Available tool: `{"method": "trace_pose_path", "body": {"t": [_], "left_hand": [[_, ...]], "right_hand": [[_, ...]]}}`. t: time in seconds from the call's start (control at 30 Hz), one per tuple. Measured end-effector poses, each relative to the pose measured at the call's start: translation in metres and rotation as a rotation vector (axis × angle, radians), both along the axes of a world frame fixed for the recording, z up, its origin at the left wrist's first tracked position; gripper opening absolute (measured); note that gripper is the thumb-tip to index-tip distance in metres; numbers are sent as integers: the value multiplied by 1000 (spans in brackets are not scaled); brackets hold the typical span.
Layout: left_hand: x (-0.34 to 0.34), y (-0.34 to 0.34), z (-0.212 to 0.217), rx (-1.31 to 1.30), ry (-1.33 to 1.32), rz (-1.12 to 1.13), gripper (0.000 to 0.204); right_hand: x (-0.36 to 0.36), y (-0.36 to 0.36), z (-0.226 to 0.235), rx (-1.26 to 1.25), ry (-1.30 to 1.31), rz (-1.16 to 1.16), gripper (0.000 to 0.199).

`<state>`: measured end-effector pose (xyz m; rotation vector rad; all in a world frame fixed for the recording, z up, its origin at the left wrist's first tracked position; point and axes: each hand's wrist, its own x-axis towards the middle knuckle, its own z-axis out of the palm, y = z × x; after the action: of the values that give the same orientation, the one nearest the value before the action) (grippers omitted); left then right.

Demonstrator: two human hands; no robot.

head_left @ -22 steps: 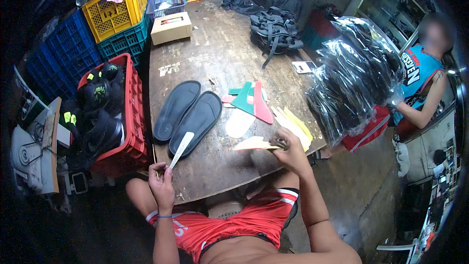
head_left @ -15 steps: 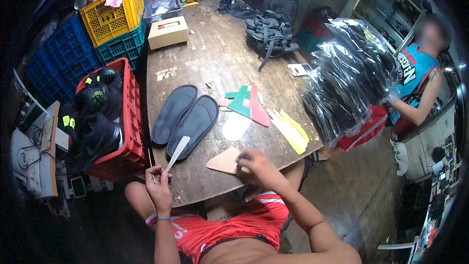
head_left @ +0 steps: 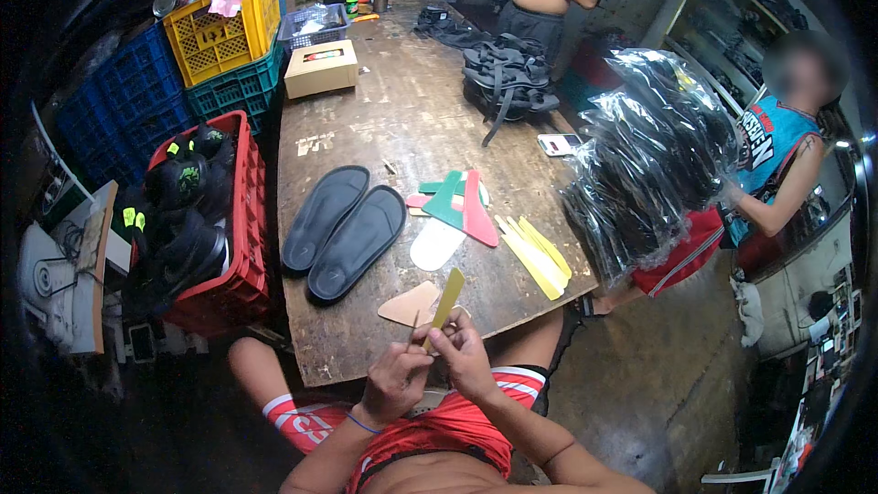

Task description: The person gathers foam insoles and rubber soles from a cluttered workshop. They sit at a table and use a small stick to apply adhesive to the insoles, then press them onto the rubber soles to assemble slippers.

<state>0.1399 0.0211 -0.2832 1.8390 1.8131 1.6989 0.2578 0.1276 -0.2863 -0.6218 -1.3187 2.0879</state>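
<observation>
My left hand (head_left: 397, 382) and my right hand (head_left: 465, 355) meet over the near table edge. Between my right fingers and thumb stands a narrow yellow strip (head_left: 449, 293), tilted upward. My left fingers are closed round a thin pointed stick (head_left: 414, 324) whose exact kind is unclear; they touch the strip's lower end. Just beyond lies a tan, rounded triangular piece (head_left: 408, 305), partly behind the strip. Farther left rest two black sandal soles (head_left: 322, 220), side by side. Ahead are a white rounded piece (head_left: 437, 245), a green piece (head_left: 445, 199) and a red piece (head_left: 477, 215), overlapping.
Several yellow strips (head_left: 538, 258) lie fanned on the right. Bagged black goods (head_left: 631, 165) crowd the table's right side, beside a person in a blue top (head_left: 777, 151). A red crate (head_left: 240, 247) of black shoes stands left. Black straps (head_left: 508, 73) and a cardboard box (head_left: 320, 69) sit farther back.
My left hand has moved right, bringing the strip and stick it held to my right hand. My right hand has left the tan piece and now grips the strip.
</observation>
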Motion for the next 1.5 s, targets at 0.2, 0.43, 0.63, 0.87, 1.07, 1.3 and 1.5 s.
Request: {"method": "trace_pose_path", "body": {"t": [0.2,0.43,0.63,0.87,1.07,1.3,1.5], "left_hand": [[-40,12,1,-235,173,-16,43],[-49,5,-5,-406,323,84,45],[-42,-2,-10,-394,236,184,46],[-46,1,-13,-298,-46,146,46],[-53,-5,-13,-303,-242,136,7],[-63,-13,-24,-332,-699,237,15],[-70,-1,-12,-384,-606,251,17]], "right_hand": [[15,26,-2,321,-208,-282,16],[24,53,-7,905,-600,-133,15],[22,68,-6,920,-612,12,17],[23,76,3,808,-426,230,23],[17,70,13,576,-445,315,23],[22,72,-3,1062,-586,-111,42],[32,68,-1,1284,-681,-46,50]]}}
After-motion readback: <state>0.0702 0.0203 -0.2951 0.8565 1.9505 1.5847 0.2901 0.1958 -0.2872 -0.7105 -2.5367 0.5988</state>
